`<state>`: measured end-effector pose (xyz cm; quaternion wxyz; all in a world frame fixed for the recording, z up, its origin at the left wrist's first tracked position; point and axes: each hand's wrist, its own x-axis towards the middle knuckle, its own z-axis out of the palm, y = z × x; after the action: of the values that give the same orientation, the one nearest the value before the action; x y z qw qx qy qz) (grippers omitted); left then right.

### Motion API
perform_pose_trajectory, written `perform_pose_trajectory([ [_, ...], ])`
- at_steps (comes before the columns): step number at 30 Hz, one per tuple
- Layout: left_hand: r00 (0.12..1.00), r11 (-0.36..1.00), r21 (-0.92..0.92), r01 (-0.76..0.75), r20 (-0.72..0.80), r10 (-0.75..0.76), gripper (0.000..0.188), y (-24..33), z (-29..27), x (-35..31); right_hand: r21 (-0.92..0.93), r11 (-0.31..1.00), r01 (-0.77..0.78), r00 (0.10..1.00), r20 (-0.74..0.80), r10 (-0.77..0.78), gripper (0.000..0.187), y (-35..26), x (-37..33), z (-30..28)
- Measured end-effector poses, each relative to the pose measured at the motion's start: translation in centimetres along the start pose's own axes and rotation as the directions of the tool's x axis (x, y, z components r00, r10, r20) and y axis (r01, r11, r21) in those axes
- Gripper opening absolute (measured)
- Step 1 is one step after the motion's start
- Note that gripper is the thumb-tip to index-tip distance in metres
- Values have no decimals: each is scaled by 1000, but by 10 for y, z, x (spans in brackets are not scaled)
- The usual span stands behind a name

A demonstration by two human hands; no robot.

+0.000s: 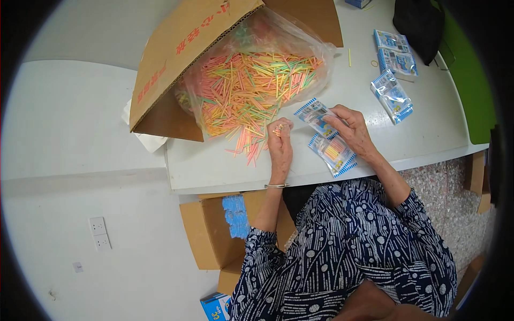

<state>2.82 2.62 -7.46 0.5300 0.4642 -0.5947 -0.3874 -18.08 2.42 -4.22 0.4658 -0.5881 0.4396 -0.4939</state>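
A large heap of short, thin pastel sticks (246,91) in pink, yellow and green spills from a clear plastic bag (325,59) inside a tipped cardboard box (176,64). My left hand (280,144) is closed around a small bunch of these sticks, their ends showing at the fingers, beside the heap's near edge. My right hand (353,131) pinches a small blue-and-white plastic packet (311,114) between thumb and fingers. Just below it, more packets (333,152) lie overlapping near the table's front edge; the top one shows sticks through its clear window.
Further packets (393,96) lie at the right of the white table (257,179), near a rubber band (374,63) and a loose yellow stick (349,57). A black bag (420,27) sits at the far right. Below the table edge stands an open carton (201,235) with blue packaging (235,216).
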Motion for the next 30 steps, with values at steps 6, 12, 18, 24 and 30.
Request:
perform_pose_trajectory([
  [6,996,997,-47,66,-49,-69,17,12,-2,-1,114,987,-110,993,58,104,18,-13,4,3],
  [12,975,911,-400,99,-144,-169,20,59,-6,28,206,956,-208,967,188,170,21,-5,9,1],
  [18,992,849,-526,38,-81,-95,21,88,2,46,182,946,-270,921,335,199,23,-5,9,-2],
  [24,988,804,-583,118,-10,-152,19,77,20,36,281,936,-212,950,282,131,21,6,6,5],
  [30,985,821,-557,124,-31,-170,18,80,21,24,130,949,-289,924,299,240,20,-9,7,6],
])
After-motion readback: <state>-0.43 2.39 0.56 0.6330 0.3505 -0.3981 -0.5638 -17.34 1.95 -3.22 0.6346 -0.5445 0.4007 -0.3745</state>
